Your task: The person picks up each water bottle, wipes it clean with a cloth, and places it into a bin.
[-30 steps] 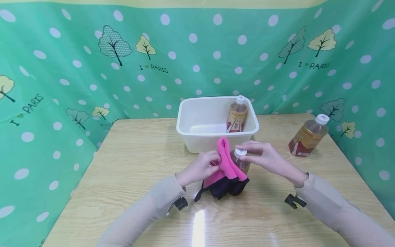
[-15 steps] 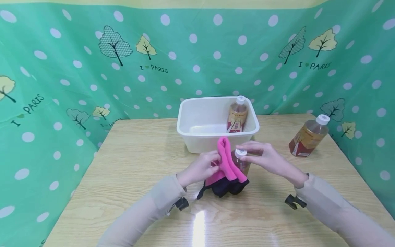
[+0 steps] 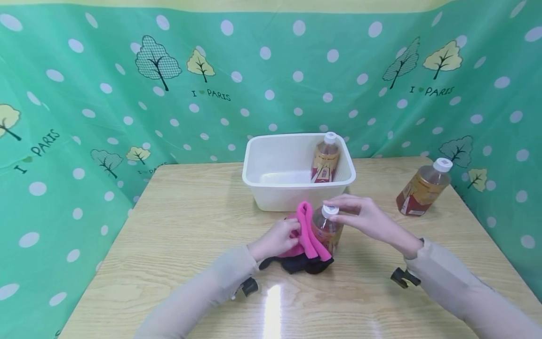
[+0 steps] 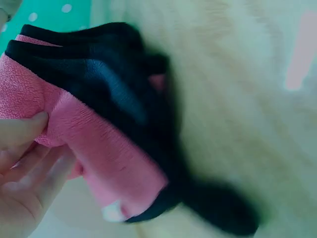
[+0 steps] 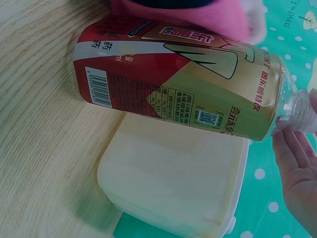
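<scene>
My left hand [image 3: 277, 239] pinches a folded pink cloth with black edging [image 3: 307, 235], thumb on one side and fingers on the other. Up close, the left wrist view shows the cloth's [image 4: 99, 134] fluffy pink face and dark border. Just right of it, a bottle of amber drink [image 3: 328, 231] stands upright on the table. The fingers of my right hand [image 3: 360, 215] grip that bottle around its white cap and neck. In the right wrist view the bottle's [image 5: 183, 79] red and gold label faces the camera, and the cloth hangs right beside it.
Behind the hands stands a white plastic tub [image 3: 292, 186], with a similar bottle [image 3: 326, 160] upright at its right end. Another capped bottle [image 3: 423, 188] stands at the right of the wooden table [image 3: 190, 212]. A green dotted curtain [image 3: 254, 70] hangs behind and along the sides.
My left hand has drawn the cloth down and slightly left, so more of the bottle's body and label shows. My right hand stays at the bottle's cap.
</scene>
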`<state>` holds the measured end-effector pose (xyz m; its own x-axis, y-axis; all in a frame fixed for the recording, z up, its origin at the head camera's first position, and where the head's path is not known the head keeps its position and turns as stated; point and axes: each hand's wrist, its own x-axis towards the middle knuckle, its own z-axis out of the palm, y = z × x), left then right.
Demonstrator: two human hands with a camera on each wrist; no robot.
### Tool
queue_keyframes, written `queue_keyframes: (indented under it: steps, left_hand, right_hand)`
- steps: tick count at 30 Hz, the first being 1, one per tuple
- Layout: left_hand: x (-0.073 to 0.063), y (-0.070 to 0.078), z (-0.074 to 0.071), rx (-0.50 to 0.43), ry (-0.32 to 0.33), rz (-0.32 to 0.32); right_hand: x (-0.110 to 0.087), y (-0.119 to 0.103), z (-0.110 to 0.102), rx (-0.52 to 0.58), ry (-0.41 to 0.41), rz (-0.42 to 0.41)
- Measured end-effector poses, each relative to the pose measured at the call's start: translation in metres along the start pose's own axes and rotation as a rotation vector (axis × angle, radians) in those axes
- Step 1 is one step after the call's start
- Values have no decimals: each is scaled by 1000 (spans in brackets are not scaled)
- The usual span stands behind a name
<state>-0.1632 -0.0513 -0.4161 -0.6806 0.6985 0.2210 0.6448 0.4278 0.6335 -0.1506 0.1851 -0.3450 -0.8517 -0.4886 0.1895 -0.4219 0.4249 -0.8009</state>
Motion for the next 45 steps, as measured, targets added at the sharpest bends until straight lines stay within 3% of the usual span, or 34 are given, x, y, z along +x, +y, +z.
queue_keyframes:
  steps: [7,16,22,27,32,39,45]
  left_hand:
    - [-2,-11,11,58,-13,-2]
    - [-1,-13,15,109,-8,41]
    - [-4,-9,8,32,-9,2]
    - [-8,-4,2,-36,-9,-56]
    - [-13,-3,-5,-58,21,-60]
    - [-16,-1,-17,-83,32,-64]
    - [-19,2,-27,-70,52,-67]
  right_hand:
    - [-1,-1,0,15,-9,15]
    - [-2,-6,1,-48,-5,-15]
    - [-2,-5,3,-35,58,-29]
    - [-1,-3,10,-54,174,-70]
    - [0,-6,15,-70,241,-106]
    - [-1,-9,15,-137,244,-106]
    - [0,-10,12,-134,196,-121]
